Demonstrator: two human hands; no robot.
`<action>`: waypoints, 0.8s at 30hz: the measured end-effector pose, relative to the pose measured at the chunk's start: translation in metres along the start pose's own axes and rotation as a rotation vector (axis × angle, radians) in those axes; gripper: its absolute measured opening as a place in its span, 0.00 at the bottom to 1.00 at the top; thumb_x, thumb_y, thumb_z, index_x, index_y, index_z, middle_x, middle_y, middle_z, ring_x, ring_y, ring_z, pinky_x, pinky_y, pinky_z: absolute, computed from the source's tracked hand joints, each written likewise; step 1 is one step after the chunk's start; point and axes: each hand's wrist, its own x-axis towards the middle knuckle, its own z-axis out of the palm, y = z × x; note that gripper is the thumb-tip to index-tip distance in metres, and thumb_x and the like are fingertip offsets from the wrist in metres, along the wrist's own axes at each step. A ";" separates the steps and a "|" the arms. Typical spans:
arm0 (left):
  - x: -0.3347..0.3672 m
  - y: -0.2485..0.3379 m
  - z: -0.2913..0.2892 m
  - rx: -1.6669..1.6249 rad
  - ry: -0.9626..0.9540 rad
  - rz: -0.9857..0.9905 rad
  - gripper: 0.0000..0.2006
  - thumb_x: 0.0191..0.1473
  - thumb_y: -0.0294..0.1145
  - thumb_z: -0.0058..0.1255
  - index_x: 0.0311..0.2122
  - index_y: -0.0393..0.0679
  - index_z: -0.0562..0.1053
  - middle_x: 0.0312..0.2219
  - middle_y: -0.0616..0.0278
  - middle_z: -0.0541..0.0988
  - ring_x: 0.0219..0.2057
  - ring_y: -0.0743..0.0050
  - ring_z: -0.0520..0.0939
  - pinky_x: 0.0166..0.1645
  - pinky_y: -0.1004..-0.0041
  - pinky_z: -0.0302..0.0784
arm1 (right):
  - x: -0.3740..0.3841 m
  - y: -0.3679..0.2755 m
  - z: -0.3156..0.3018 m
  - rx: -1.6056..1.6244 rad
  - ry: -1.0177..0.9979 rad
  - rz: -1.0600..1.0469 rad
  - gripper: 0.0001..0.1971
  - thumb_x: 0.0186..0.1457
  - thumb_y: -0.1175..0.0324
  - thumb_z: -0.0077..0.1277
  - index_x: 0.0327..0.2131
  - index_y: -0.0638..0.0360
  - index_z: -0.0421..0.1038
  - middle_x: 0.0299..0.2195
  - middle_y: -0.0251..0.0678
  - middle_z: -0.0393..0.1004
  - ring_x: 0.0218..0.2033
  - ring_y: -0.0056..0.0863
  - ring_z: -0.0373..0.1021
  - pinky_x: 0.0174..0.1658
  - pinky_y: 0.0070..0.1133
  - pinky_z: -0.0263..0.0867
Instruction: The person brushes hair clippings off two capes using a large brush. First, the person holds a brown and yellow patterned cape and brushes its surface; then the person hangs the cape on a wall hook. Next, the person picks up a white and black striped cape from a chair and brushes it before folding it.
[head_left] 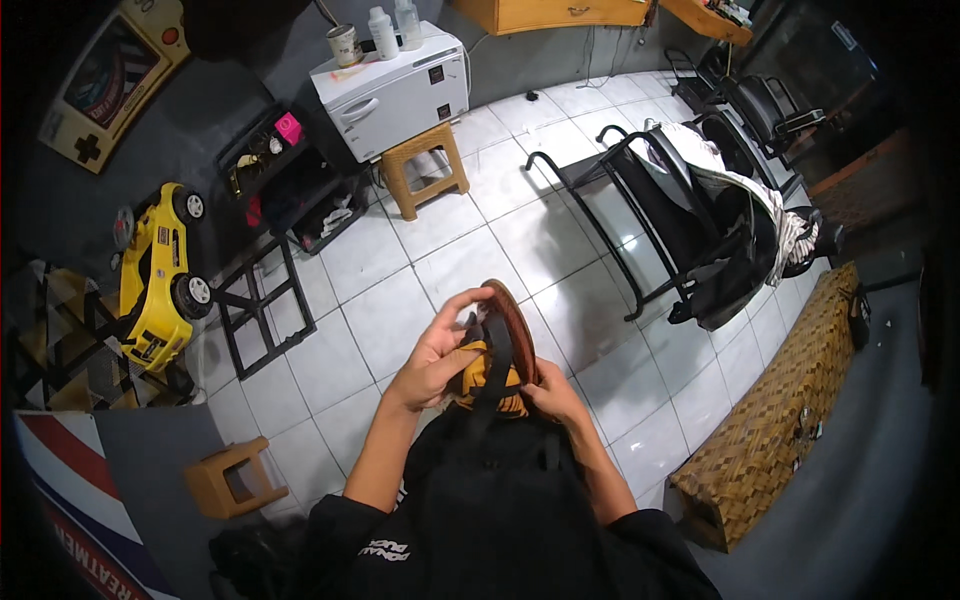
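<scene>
Both hands hold an oval, brown-rimmed object (517,335) in front of my chest, tilted on its edge. A wide black strap (497,345) runs down across it, beside an orange-yellow and black part (483,385). What kind of thing it is, I cannot make out. My left hand (437,355) grips the left side, with its forefinger up at the top of the rim and its thumb against the orange-yellow part. At the lower right edge, my right hand (552,390) pinches the brown rim between thumb and fingers.
White floor tiles spread ahead. A white cabinet (400,95) bearing bottles rests by a brown stool (425,165); another stool (235,478) stands lower left. A black chair (640,215) draped with cloth is right, beyond a woven bench (765,420). Left is a yellow toy car (160,280).
</scene>
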 end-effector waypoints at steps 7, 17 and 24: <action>-0.021 -0.012 -0.084 1.460 0.100 -0.223 0.12 0.48 0.20 0.37 0.36 0.37 0.74 0.32 0.50 0.77 0.36 0.53 0.78 0.43 0.66 0.73 | -0.002 -0.048 -0.044 0.005 0.409 -0.064 0.07 0.48 0.81 0.48 0.33 0.64 0.72 0.26 0.26 0.70 0.30 0.15 0.64 0.34 0.17 0.62; 0.005 -0.079 -0.051 1.239 0.166 0.053 0.23 0.41 0.37 0.62 0.41 0.37 0.69 0.35 0.51 0.75 0.38 0.54 0.76 0.44 0.66 0.71 | -0.001 -0.083 -0.060 -0.269 0.264 -0.261 0.10 0.46 0.83 0.44 0.34 0.68 0.72 0.28 0.33 0.75 0.30 0.17 0.69 0.34 0.17 0.66; 0.052 -0.208 -0.130 1.241 0.164 0.210 0.18 0.44 0.28 0.53 0.43 0.38 0.69 0.36 0.47 0.75 0.39 0.50 0.76 0.42 0.65 0.71 | -0.006 -0.137 -0.065 -0.138 0.201 -0.479 0.11 0.41 0.83 0.44 0.33 0.69 0.68 0.33 0.41 0.73 0.30 0.26 0.63 0.37 0.24 0.62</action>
